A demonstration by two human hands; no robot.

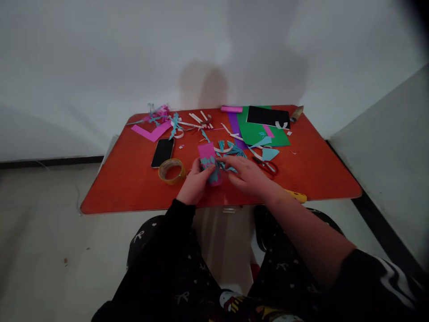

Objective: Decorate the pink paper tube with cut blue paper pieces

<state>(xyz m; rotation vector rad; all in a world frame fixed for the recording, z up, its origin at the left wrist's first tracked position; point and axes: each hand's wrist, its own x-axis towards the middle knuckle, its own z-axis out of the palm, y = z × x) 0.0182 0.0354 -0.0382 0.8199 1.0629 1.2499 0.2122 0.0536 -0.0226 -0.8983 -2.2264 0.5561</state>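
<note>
My left hand is closed on a pink paper piece with teal cut shapes on its face, held upright near the front of the table. The thumb lies across its lower part. At the paper's right edge, my right hand has its thumb and fingers drawn together in a pinch; what lies between them is too small to make out. Behind the right hand are pleated teal paper pieces. Scissors with dark red handles lie beside that hand, partly under teal scraps.
On the red table a tape roll and a phone lie left. Green paper, a black sheet and purple paper are at back right. A yellow-handled tool sits at the front edge. Scraps lie along the back.
</note>
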